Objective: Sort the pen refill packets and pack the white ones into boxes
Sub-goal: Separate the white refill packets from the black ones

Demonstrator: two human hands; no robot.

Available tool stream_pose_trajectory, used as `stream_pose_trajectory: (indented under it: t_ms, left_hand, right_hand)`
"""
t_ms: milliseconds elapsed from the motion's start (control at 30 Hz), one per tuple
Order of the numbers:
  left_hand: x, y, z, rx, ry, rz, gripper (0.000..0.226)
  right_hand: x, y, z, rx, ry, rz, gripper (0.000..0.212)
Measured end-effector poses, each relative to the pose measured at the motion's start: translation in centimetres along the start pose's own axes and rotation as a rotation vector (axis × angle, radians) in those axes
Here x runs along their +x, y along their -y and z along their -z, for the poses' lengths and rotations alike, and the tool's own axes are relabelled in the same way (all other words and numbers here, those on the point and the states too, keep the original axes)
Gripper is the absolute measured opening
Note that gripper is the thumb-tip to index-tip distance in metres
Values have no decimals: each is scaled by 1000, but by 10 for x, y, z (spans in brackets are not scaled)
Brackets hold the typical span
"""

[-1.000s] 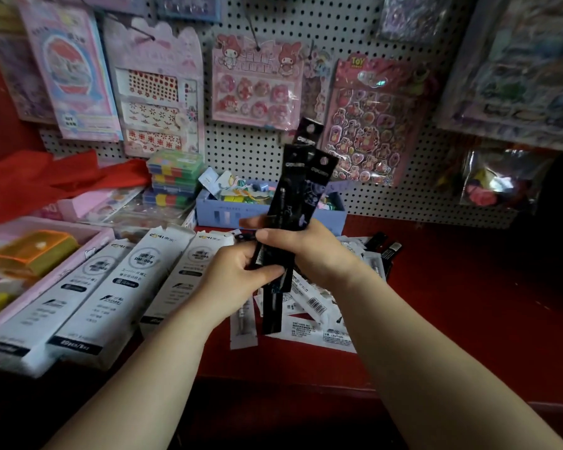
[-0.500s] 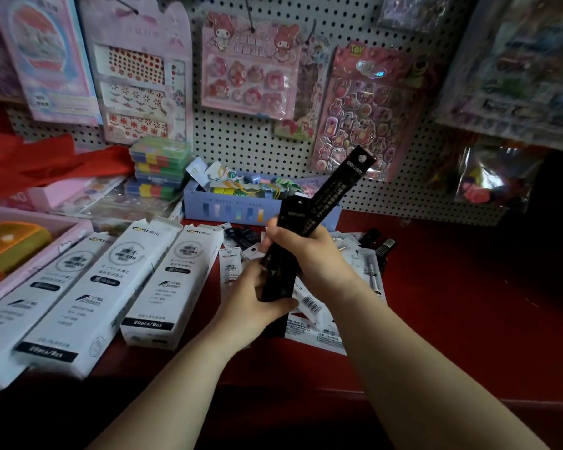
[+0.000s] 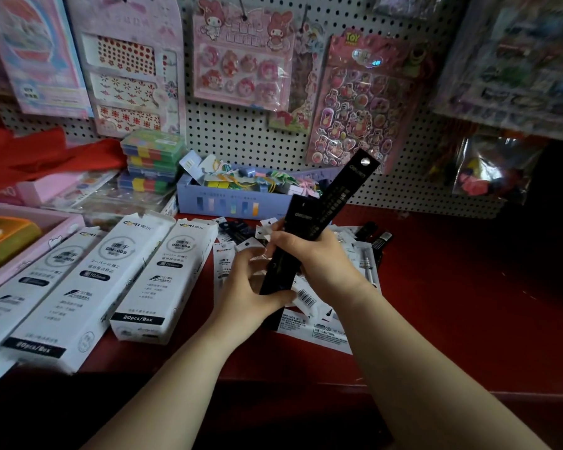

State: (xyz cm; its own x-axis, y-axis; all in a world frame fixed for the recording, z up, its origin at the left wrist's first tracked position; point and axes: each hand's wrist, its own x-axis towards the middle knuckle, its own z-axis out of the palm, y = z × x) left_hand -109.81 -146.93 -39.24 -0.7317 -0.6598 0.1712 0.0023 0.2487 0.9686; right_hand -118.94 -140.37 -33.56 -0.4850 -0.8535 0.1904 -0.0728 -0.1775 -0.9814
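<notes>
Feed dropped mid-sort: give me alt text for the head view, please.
The right hand grips long black plastic refill packets, tilted up to the right, with the left hand at their lower end. Beneath lies a loose pile of white refill packets on the red counter; three long white cardboard boxes lie to the left.

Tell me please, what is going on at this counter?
A person is sorting pen refill packets. The right hand grips a bunch of black packets, tilted up toward the pegboard; the left hand is by their lower end with loose fingers. White packets lie in a pile on the red counter beneath the hands. Three white boxes lie left of it.
</notes>
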Motion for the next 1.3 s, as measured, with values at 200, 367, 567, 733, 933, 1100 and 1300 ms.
stream_pose_trajectory:
  t_ms: [200,367,567,733,933,1100,1300]
  left_hand:
    - [-1,-4,-3,44,11,-67,28]
    - [1,-3,0,72,47,-52,30]
    - [-2,3,1,113,166,-13,32]
    - [-1,0,0,144,140,-25,27]
    - [-2,-2,6,104,145,-24,18]
    - [-5,-3,15,82,175,20,16]
    - [-11,-13,39,-242,153,84,8]
  right_hand:
    - [0,8,0,-40,-3,21,18]
    - [0,8,2,18,29,0,27]
    - [-2,-3,1,-16,2,-75,17]
    - [2,-3,0,-46,-32,-105,17]
    - [2,-7,2,-257,43,-147,9]
    - [2,-9,-3,-328,27,-149,26]
    - [21,3,-20,-226,153,-131,23]
